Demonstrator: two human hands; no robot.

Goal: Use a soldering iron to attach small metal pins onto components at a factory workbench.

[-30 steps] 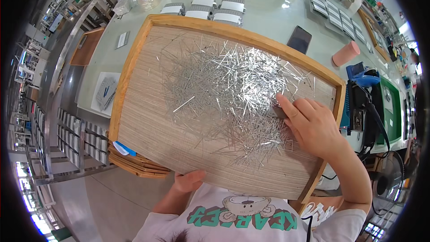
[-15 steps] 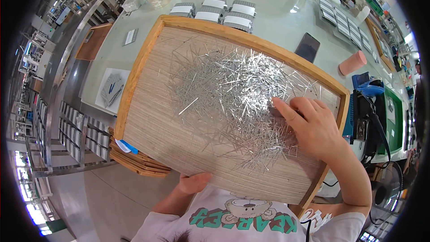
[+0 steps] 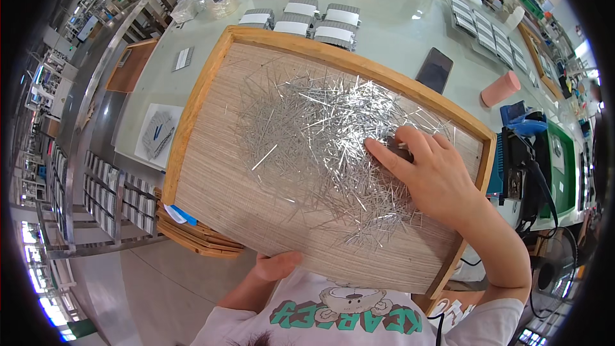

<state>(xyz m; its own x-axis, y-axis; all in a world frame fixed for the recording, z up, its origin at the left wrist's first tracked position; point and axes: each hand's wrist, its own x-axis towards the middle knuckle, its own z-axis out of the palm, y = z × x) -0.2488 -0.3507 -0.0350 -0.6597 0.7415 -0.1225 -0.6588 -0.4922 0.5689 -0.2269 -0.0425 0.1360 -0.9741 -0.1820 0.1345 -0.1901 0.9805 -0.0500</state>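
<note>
A wooden tray [image 3: 211, 166] with a raised light-wood rim lies tilted in front of me. Loose thin silvery metal pins [image 3: 333, 122] are heaped over its middle and right side. My right hand [image 3: 432, 170] is in the right part of the heap, fingers curled and thumb pointing left. Something dark shows between thumb and fingers; whether it is an object or shadow is unclear. At the tray's near edge, my left hand [image 3: 278, 266] grips the board, thumb along the edge and the other fingers hidden underneath.
Behind the tray, several banded grey bundles [image 3: 295, 24] stand on the pale green table [image 3: 384, 45]. A phone [image 3: 435, 69] and a pink cylinder [image 3: 500, 89] lie beyond the right rim. Stacked wooden trays [image 3: 198, 234] are at lower left, a green bin [image 3: 562, 173] far right.
My right hand has moved a little left and up through the pins, pushing into the heap. My left hand stays at the near edge, and the tray has barely shifted.
</note>
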